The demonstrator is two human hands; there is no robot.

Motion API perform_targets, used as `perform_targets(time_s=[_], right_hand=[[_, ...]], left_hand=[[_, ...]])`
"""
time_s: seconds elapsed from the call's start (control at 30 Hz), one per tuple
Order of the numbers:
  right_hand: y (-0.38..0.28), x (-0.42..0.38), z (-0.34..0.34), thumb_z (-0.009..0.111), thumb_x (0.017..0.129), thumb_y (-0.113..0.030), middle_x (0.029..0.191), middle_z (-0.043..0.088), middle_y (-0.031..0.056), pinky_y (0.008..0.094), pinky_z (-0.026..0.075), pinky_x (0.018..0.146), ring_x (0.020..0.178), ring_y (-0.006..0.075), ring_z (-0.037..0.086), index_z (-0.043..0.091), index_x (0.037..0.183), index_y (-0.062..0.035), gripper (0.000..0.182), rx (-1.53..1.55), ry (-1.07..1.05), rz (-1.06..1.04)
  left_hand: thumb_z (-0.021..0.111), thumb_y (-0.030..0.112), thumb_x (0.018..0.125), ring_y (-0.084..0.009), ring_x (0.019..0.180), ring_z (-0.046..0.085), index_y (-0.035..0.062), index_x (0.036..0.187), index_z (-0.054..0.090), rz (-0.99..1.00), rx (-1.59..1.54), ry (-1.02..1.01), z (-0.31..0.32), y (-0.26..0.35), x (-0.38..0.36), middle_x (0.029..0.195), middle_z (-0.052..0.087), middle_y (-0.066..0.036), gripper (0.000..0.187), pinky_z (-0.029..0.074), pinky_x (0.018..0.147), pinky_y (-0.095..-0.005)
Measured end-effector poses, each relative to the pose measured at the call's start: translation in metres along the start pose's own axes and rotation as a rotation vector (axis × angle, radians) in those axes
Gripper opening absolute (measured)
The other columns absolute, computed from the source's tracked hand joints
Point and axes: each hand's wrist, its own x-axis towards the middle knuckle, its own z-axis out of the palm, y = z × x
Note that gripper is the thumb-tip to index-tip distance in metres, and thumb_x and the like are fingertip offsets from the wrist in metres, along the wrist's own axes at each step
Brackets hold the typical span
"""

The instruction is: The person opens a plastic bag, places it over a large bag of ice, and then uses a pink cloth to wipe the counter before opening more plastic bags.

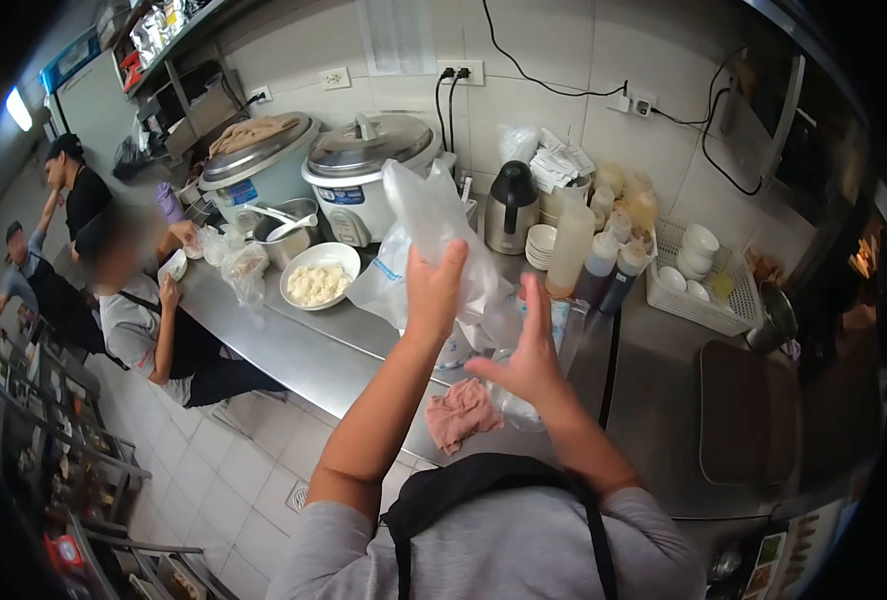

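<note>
My left hand [436, 290] is raised over the steel counter and grips a translucent white plastic bag [434, 210]; part of its fingers is behind the plastic. To the right, my right hand [532, 355] has its thumb and fingers spread, close to the bag's lower side. Below the hands lies a crumpled pink cloth [462, 414], beside clear plastic [517, 405] near the counter's front edge. Left of the bag stands a white bowl [296, 300] with pale, crumbly food [318, 285]. Blue-printed white plastic [379, 280] is partly hidden behind my left hand.
Two rice cookers [349, 190] [239, 195] stand against the wall. Right of them are a steel thermos jug [512, 215], squeeze bottles [571, 250] and a white basket [664, 302] with cups. A brown tray [747, 410] lies at right. Several people [149, 330] are at left.
</note>
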Motion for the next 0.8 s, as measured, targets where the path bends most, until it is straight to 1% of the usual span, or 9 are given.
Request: perform_targets(time_s=[0.03,0.1,0.2,0.3,0.4,0.57,0.67,0.7,0.8], right_hand=[[0.000,0.000,0.006,0.074,0.058,-0.033,0.117,0.039,0.0150,0.0345,0.037,0.083,0.099,0.0223,0.045,0.027,0.124,0.0003,0.088,0.028,0.050,0.024],[0.004,0.011,0.007,0.069,0.067,-0.026,0.105,0.049,0.0112,0.0299,0.040,0.079,0.092,0.0185,0.049,0.040,0.114,0.0003,0.062,0.207,-0.123,0.318],[0.032,0.034,-0.001,0.056,0.080,-0.016,0.086,0.058,0.0032,0.0230,0.042,0.072,0.080,0.0122,0.053,0.055,0.094,-0.0009,0.021,0.623,-0.214,0.642],[0.057,0.057,-0.018,0.051,0.082,-0.015,0.088,0.058,0.0023,0.0241,0.043,0.072,0.080,0.0116,0.054,0.054,0.096,-0.0013,0.019,0.807,-0.173,0.663],[0.037,0.061,-0.009,0.052,0.081,-0.014,0.085,0.058,0.0016,0.0244,0.044,0.071,0.077,0.0105,0.055,0.055,0.094,-0.0004,0.019,1.233,0.042,0.708],[0.043,0.041,0.007,0.061,0.077,-0.017,0.073,0.056,-0.0012,0.0207,0.040,0.063,0.068,0.0069,0.051,0.059,0.083,-0.0037,0.015,0.837,-0.051,0.745],[0.041,0.055,-0.003,0.064,0.074,-0.020,0.072,0.056,-0.0011,0.0191,0.040,0.058,0.066,0.0060,0.049,0.059,0.082,-0.0035,0.019,0.504,-0.041,0.570],[0.037,0.065,-0.008,0.064,0.074,-0.021,0.072,0.056,-0.0011,0.0186,0.039,0.057,0.065,0.0058,0.049,0.059,0.082,-0.0032,0.021,0.391,-0.015,0.488],[0.015,0.080,-0.008,0.065,0.074,-0.022,0.074,0.056,-0.0007,0.0172,0.038,0.055,0.065,0.0044,0.048,0.058,0.084,-0.0022,0.023,0.272,-0.128,0.454]], left_hand=[[0.057,0.025,0.079,-0.0112,0.076,0.051,0.0008,0.101,0.045,0.027,0.027,-0.009,-0.001,-0.006,-0.004,0.087,0.053,-0.006,0.035,0.043,0.066,-0.0247],[0.054,0.022,0.081,-0.0117,0.079,0.051,0.0024,0.106,0.043,0.083,0.080,-0.035,-0.002,-0.021,-0.011,0.092,0.053,-0.006,0.034,0.043,0.068,-0.0255],[0.050,0.017,0.083,-0.0100,0.079,0.050,0.0003,0.102,0.045,-0.063,0.018,-0.101,-0.023,-0.005,-0.007,0.093,0.053,-0.006,0.026,0.041,0.069,-0.0237],[0.049,0.016,0.083,-0.0089,0.080,0.049,0.0008,0.102,0.045,0.000,0.024,-0.082,-0.039,0.008,0.000,0.094,0.053,-0.005,0.024,0.039,0.073,-0.0224],[0.048,0.016,0.084,-0.0081,0.080,0.048,0.0010,0.101,0.045,0.074,0.047,-0.007,-0.040,0.009,-0.002,0.093,0.053,-0.005,0.023,0.039,0.072,-0.0217],[0.052,0.016,0.081,-0.0121,0.086,0.047,0.0003,0.102,0.044,0.036,0.061,0.053,-0.050,0.013,0.002,0.097,0.050,-0.008,0.027,0.037,0.077,-0.0260],[0.059,0.014,0.073,-0.0202,0.091,0.043,0.0003,0.100,0.044,0.497,0.832,0.366,-0.049,0.023,0.000,0.098,0.045,-0.012,0.034,0.034,0.080,-0.0319],[0.063,0.013,0.067,-0.0268,0.092,0.039,0.0001,0.101,0.043,0.718,0.888,0.349,-0.044,0.033,-0.003,0.095,0.040,-0.015,0.042,0.032,0.079,-0.0355],[0.065,0.019,0.066,-0.0230,0.093,0.041,0.0018,0.105,0.043,0.625,0.876,-0.112,-0.015,0.050,-0.021,0.098,0.043,-0.012,0.048,0.031,0.082,-0.0322]])
